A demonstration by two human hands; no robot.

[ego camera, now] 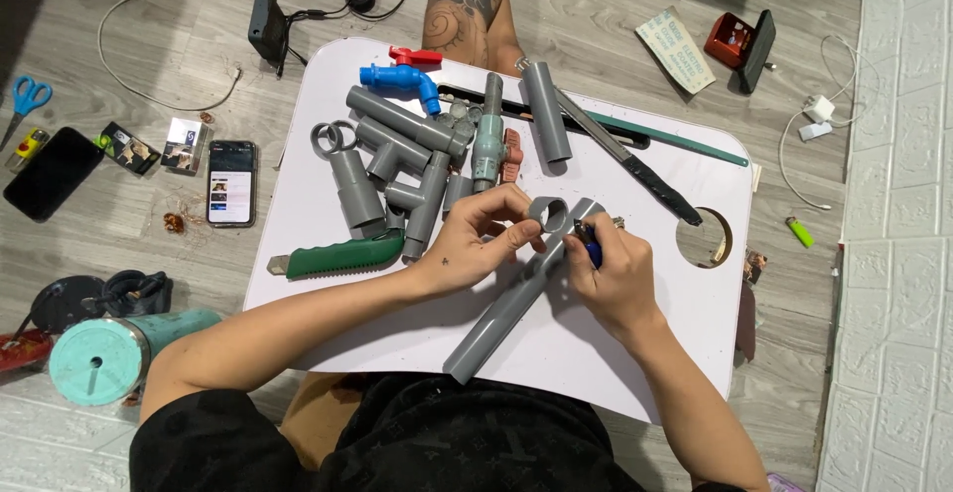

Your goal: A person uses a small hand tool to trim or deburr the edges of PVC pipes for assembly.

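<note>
A long grey plastic pipe [501,313] lies slantwise on the white lap table [596,353]. My left hand [476,244] holds a short grey pipe ring [549,216] against the pipe's upper end. My right hand [615,279] grips a blue pen [588,244] with its tip at the pipe beside the ring. Behind my hands lies a heap of grey pipe fittings [397,154] with a grey valve [488,144] and a blue tap [402,82].
A green-handled saw [342,256] lies left of my hands, a black-handled tool [635,164] and another grey pipe [545,112] behind. A round hole [704,238] opens in the table's right side. On the floor: phones [231,182], a teal tumbler [119,353], scissors [27,97], cables.
</note>
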